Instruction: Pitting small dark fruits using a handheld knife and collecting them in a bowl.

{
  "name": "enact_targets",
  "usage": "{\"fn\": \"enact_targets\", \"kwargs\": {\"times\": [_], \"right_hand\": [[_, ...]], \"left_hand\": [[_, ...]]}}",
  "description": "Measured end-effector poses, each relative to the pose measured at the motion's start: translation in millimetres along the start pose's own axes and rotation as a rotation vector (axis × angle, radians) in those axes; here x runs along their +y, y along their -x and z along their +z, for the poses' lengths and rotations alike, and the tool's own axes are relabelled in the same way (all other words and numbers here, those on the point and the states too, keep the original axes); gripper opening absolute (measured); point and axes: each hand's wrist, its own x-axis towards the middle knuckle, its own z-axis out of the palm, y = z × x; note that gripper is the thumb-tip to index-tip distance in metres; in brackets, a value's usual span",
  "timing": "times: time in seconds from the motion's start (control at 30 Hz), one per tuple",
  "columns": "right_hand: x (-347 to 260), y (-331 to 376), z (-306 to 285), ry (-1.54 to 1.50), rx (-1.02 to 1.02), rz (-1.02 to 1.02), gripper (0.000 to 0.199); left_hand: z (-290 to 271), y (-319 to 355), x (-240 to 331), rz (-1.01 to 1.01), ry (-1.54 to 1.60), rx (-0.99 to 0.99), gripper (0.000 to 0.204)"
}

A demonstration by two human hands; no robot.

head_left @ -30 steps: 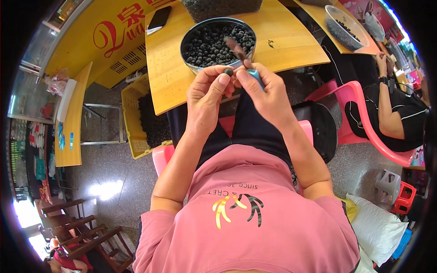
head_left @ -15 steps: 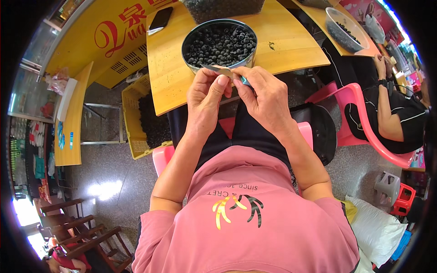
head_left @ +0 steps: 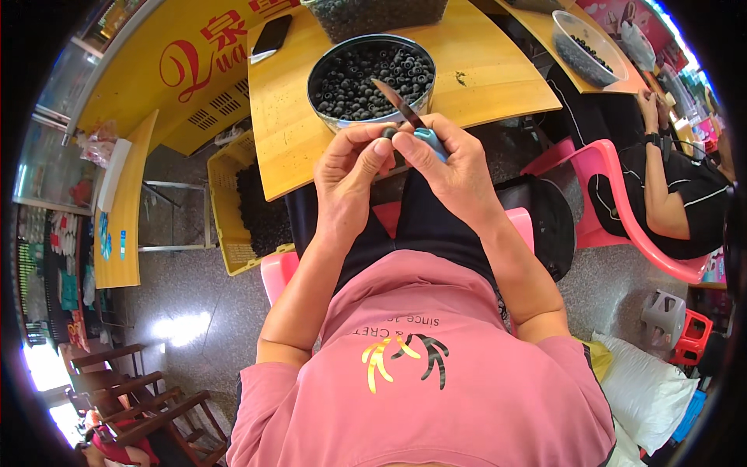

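Above the wooden table's (head_left: 498,86) near edge, the left hand (head_left: 350,175) pinches a small dark round fruit (head_left: 387,134) while the right hand (head_left: 451,167) grips a blue-handled knife (head_left: 408,115), blade angled over the metal bowl (head_left: 372,78) of matching dark fruits.

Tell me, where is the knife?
In the head view, the knife is in the right hand, its blade pointing over the metal bowl of dark seeds.

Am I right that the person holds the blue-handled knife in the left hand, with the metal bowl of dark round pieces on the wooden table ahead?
Not quite: the head view shows the blue-handled knife in the right hand, not the left. The left hand pinches a small dark piece against it. The metal bowl does sit on the wooden table ahead.
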Motion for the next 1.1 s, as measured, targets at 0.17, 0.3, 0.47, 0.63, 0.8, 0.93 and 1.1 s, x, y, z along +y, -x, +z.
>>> {"fn": "enact_targets", "kwargs": {"times": [0.17,0.3,0.47,0.63,0.8,0.93,1.1], "right_hand": [[9.2,-0.3,6.9,-0.372,-0.023,-0.016,0.02],[7.2,-0.3,6.8,-0.392,-0.071,0.036,0.022],[10.2,-2.9,-2.9,-0.303,-0.038,0.133,0.022],[18.3,-14.6,-26.3,-0.343,0.105,0.128,0.021],[21.9,-19.6,-29.7,-0.296,0.143,0.124,0.021],[25.4,-18.3,-26.6,-0.23,0.156,0.078,0.021],[19.8,-17.1,-25.8,-0.196,0.135,0.08,0.022]], "left_hand": [[-0.9,1.4,-5.3,0.05,-0.012,-0.032,0.017],[-6.2,5.4,1.1,0.038,-0.014,-0.042,0.017],[-37.2,2.2,31.0,0.162,-0.244,0.127,0.014],[-131.7,-20.7,73.9,0.375,-0.98,0.489,0.02],[-136.9,-50.6,90.6,0.554,-1.396,0.405,0.025],[-73.2,-91.8,72.9,0.386,-1.28,-0.141,0.015],[-55.6,-142.9,24.2,0.352,-1.786,-0.424,0.017]]}}
